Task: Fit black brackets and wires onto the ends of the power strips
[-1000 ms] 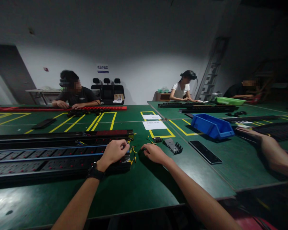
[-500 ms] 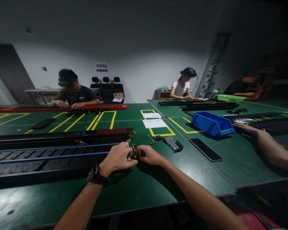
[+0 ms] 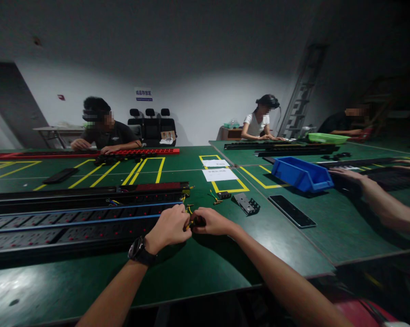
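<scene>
At the right end of a long black power strip (image 3: 99,229), my left hand (image 3: 171,225), wearing a dark watch, is closed with its fingertips on a yellow-green wire (image 3: 190,210). My right hand (image 3: 214,221) meets it fingertip to fingertip, pinched around a small dark part that the fingers mostly hide. A second strip (image 3: 147,198) lies just behind, another wire end showing at its tip. To the right of the hands are a loose yellow-green wire (image 3: 214,198), a small black block (image 3: 224,195) and a black metal bracket (image 3: 246,203) with holes.
A phone (image 3: 292,211) and a blue bin (image 3: 302,175) sit to the right on the green table (image 3: 246,254). A co-worker's arm (image 3: 389,200) reaches in at far right. Other people work across the table, behind a red rail (image 3: 150,152) and black rails (image 3: 280,147).
My left hand's fingers have curled in closer around the wire, and its wrist has shifted slightly right. My right hand stays nearly in place. At far right, a co-worker's second hand shows more.
</scene>
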`<state>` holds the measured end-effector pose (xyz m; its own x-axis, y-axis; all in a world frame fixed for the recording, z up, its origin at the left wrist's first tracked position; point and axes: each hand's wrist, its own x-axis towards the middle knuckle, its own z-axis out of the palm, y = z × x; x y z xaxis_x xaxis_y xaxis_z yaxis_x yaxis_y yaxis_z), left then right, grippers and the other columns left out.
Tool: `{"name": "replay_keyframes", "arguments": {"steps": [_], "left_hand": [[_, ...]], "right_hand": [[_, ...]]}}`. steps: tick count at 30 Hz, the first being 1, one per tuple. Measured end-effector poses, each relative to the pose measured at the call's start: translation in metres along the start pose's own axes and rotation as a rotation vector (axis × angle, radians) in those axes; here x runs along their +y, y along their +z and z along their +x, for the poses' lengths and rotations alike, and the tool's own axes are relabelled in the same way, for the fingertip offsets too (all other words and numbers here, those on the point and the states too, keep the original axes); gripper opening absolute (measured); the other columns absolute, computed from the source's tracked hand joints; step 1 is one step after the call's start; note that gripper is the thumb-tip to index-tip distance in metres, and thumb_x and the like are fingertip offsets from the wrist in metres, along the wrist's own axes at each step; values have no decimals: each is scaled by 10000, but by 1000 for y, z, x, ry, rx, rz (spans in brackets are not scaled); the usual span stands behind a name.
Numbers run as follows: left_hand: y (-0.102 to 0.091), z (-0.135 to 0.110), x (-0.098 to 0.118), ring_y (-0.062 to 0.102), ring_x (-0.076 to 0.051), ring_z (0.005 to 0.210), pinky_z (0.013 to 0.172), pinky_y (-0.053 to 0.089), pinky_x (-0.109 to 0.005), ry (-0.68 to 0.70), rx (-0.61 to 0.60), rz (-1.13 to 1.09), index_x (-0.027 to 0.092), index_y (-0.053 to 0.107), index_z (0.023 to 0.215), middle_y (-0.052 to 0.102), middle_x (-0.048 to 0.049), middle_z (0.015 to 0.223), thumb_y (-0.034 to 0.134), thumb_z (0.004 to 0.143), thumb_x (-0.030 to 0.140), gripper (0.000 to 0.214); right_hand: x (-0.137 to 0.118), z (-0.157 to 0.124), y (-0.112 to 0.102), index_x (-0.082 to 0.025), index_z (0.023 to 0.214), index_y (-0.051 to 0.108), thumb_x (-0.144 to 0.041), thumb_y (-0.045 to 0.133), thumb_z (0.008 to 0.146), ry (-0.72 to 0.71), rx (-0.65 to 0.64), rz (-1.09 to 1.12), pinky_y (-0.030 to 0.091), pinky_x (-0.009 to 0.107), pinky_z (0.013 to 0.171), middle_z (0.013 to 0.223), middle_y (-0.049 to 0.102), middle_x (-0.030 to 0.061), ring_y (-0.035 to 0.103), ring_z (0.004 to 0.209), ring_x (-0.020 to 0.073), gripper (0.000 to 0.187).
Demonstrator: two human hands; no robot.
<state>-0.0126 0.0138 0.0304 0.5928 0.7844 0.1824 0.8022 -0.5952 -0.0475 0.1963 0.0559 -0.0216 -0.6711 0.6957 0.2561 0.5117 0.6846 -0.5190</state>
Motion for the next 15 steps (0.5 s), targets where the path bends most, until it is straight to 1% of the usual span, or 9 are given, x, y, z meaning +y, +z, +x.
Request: {"name": "replay_keyframes", "arguments": {"steps": [3,6,9,11,13,15], "left_hand": [[0,0,1,567,-211,857,676,433,-302,9,7,12,197,623,769,597,-67,907,616,810,279,92],[0,0,2,570,-218,872,699,441,-308,14,13,18,193,625,778,600,-76,917,612,828,297,116],[1,1,4,572,-223,892,725,449,-313,11,18,20,190,637,793,608,-87,931,601,858,341,169],[2,3,5,573,-223,892,733,450,-317,1,23,23,186,642,782,612,-92,928,560,893,351,215],[2,3,6,575,-220,885,729,447,-319,-10,27,24,183,640,762,614,-92,915,520,915,327,242],[2,4,6,575,-219,880,719,442,-320,-16,25,21,185,635,751,610,-86,901,519,900,283,212]], "right_hand": [[0,1,0,-165,987,694,-232,763,770,2,3,3,388,219,661,854,630,12,552,728,136,237],[1,2,0,-162,983,696,-165,739,755,17,5,12,384,211,646,835,631,4,543,704,125,232],[3,3,-2,-159,1000,707,-91,703,719,32,5,16,401,212,660,855,643,12,554,713,126,289],[5,2,-5,-160,1015,715,-60,674,704,47,2,10,413,215,675,861,650,16,564,723,129,329],[7,1,-7,-165,1025,720,-37,636,701,60,6,-10,420,217,687,855,651,18,568,729,132,358],[7,-1,-9,-168,1029,724,-26,606,706,63,20,-40,423,221,700,850,650,22,569,740,136,372]]}}
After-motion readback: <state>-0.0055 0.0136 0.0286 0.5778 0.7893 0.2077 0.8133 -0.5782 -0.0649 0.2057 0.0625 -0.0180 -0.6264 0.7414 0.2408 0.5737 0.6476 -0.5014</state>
